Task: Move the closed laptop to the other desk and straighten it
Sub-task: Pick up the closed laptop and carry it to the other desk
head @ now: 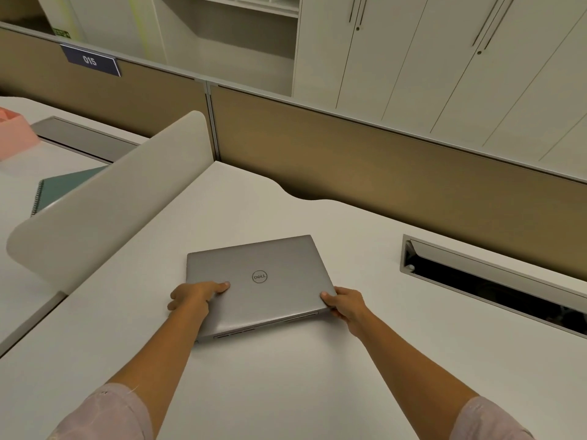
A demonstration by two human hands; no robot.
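Observation:
A closed grey laptop (263, 274) with a round logo on its lid lies on the white desk (286, 376) in front of me, turned a little askew to the desk's edges. My left hand (193, 296) grips its near left side, thumb on the lid. Its near right corner is held by my right hand (344, 304), thumb on top, fingers under the edge. Whether the laptop rests flat or is slightly lifted is not clear.
A white rounded divider (104, 198) separates this desk from the one on the left, where a teal spiral notebook (60, 190) and a pink tray (14, 133) lie. An open cable slot (489, 287) sits to the right. A brown partition (381, 160) runs along the back.

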